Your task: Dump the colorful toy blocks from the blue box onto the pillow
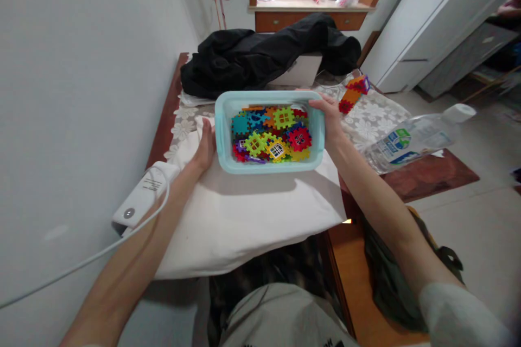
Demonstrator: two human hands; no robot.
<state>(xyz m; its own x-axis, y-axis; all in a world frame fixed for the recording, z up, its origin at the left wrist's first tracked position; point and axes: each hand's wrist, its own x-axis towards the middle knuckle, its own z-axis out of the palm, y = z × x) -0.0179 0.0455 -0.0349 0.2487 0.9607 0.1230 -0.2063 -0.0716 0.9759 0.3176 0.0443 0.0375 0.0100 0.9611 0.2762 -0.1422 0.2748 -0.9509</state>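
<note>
You hold a pale blue plastic tub (269,165) between both hands over a white cloth (244,211) spread on the worktop (427,176) — the tub sits on the cloth's far part, close to the middle of the view. Your right hand (331,119) grips the tub's right wall, thumb hooked over the far right corner of the rim and the fingers (321,102) curled around the outside. Your left hand (205,146) lies flat beside the tub's left wall, fingers pressed together and stretched along it; whether they touch the plastic or only the cloth cannot be told. Inside the tub lies a heap of interlocking toy tiles (272,133) in green, yellow, red, blue and orange, some with window-like cut-outs. Just beyond your right hand stands a small built piece of the same tiles (353,93), on a lace-patterned cover (378,114). A clear water bottle (415,138) with a white cap lies on its side to the right, well apart from the tub. A black jacket (264,54) is slumped across the far end, and a white device with a cable (142,198) rests at the left edge by the wall.
</note>
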